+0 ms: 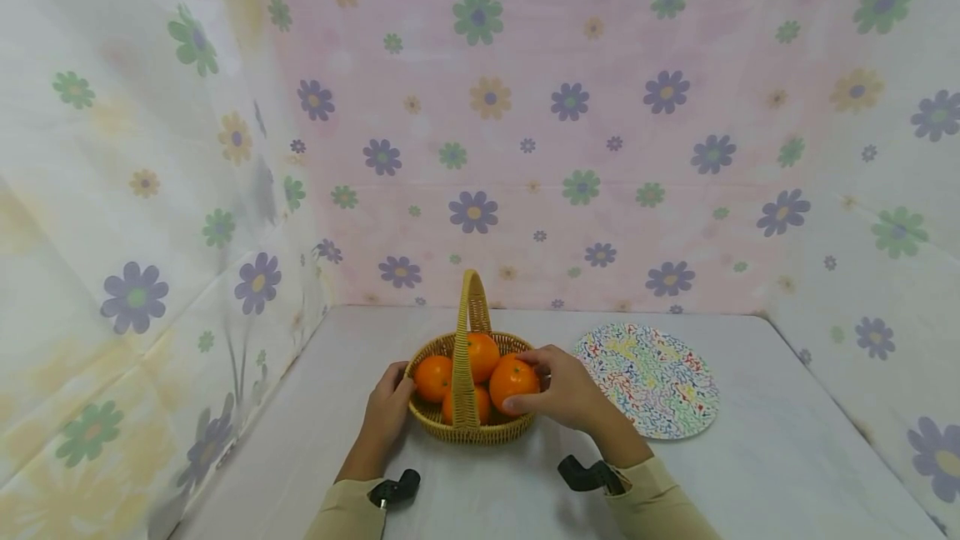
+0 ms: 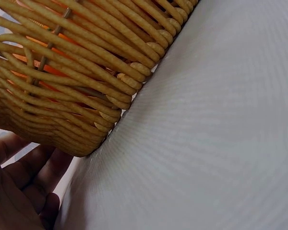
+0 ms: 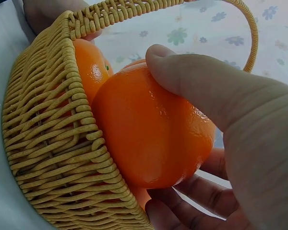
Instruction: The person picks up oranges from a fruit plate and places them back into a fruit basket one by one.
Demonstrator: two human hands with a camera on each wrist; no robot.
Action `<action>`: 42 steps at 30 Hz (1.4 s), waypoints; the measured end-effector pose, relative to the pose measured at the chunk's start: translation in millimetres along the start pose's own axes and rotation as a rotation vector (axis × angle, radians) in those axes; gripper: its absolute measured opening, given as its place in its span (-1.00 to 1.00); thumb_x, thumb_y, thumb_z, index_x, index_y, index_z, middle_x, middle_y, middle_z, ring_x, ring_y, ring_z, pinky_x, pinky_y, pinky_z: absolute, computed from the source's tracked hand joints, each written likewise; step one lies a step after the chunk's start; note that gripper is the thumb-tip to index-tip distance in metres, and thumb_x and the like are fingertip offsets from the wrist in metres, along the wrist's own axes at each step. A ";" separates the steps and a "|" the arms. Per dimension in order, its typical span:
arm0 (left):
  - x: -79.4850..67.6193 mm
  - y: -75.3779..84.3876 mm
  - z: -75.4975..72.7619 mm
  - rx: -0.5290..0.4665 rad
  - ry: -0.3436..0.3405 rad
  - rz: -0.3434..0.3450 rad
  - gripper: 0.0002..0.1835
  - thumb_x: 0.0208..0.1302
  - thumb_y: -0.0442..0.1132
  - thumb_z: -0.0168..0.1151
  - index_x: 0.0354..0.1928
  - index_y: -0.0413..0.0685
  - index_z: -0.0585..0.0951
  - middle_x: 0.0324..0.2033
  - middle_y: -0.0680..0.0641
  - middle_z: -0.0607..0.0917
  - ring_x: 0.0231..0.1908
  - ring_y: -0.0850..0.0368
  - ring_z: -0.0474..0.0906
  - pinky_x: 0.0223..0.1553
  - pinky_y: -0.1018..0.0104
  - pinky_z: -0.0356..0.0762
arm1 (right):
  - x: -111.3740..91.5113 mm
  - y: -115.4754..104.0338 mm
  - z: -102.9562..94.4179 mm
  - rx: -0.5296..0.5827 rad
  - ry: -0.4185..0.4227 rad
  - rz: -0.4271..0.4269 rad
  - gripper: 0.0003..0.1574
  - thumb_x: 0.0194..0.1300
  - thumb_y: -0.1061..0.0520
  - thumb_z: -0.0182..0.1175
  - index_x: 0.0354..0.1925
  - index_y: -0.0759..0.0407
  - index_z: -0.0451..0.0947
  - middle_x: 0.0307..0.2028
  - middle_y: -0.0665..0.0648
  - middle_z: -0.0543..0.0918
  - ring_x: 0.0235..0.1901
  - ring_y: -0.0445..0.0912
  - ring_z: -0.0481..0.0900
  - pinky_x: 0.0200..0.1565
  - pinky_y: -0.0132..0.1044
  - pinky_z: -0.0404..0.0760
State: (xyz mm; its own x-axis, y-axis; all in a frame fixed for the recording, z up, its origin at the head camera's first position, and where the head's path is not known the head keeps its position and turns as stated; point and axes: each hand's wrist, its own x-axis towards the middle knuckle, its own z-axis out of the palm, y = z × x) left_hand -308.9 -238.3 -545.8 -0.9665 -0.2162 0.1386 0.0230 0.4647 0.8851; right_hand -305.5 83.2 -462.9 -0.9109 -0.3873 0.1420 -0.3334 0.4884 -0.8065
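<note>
A wicker basket (image 1: 480,435) with a tall arched handle stands on the table, holding several oranges. My right hand (image 1: 564,387) grips one orange (image 1: 514,385) at the basket's right side, thumb on the near side. In the right wrist view that orange (image 3: 153,129) sits at the rim, with the thumb on top and fingers below; another orange (image 3: 90,67) lies beside it. At the other end, my left hand (image 1: 387,407) holds the basket's left side. The left wrist view shows the left fingers (image 2: 31,170) against the woven wall (image 2: 81,86).
A round mat with multicoloured squiggles (image 1: 652,382) lies flat to the right of the basket, behind the right forearm. The white table (image 1: 480,507) is bounded by flower-patterned cloth (image 1: 525,123) at the back and both sides.
</note>
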 end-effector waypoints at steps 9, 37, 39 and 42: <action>-0.2 2.4 1.5 -0.008 0.001 -0.010 -0.57 0.45 -0.07 -0.04 0.27 0.00 0.53 0.29 -0.12 0.61 0.33 -0.12 0.48 0.42 -0.21 0.34 | 0.0 1.2 1.5 -0.016 -0.009 -0.005 -0.06 -0.02 -0.31 0.59 0.28 -0.04 0.58 -0.01 -0.01 0.61 -0.01 -0.06 0.61 0.04 -0.06 0.71; 1.4 -1.7 0.0 0.001 0.005 -0.027 -0.56 0.45 -0.06 -0.04 0.26 -0.03 0.52 0.31 -0.14 0.59 0.37 -0.14 0.44 0.44 -0.22 0.30 | -2.5 -5.4 12.6 -0.089 -0.039 -0.022 0.02 0.01 -0.32 0.56 0.36 0.00 0.50 0.08 0.05 0.59 0.01 -0.05 0.58 0.06 0.00 0.70; 2.0 -1.6 0.1 -0.006 -0.001 -0.022 -0.56 0.45 -0.06 -0.04 0.27 -0.02 0.52 0.31 -0.13 0.59 0.37 -0.13 0.44 0.44 -0.22 0.29 | -2.6 -5.8 12.0 -0.091 -0.036 -0.024 0.01 0.01 -0.31 0.56 0.35 0.01 0.50 0.07 0.05 0.60 0.01 -0.05 0.58 0.06 0.00 0.70; 3.0 -1.2 0.4 -0.013 -0.005 -0.023 -0.57 0.46 -0.06 -0.03 0.27 -0.01 0.52 0.31 -0.12 0.59 0.37 -0.11 0.44 0.45 -0.21 0.29 | -2.8 -5.7 11.4 -0.094 -0.034 -0.024 0.02 0.01 -0.31 0.56 0.36 0.01 0.50 0.09 0.06 0.60 0.02 -0.04 0.58 0.07 0.01 0.70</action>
State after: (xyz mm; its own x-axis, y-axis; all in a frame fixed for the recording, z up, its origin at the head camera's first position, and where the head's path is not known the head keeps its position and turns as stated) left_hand -312.0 -239.2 -546.5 -0.9680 -0.2222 0.1164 0.0046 0.4482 0.8939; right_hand -298.3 72.6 -465.3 -0.8941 -0.4255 0.1398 -0.3779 0.5492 -0.7454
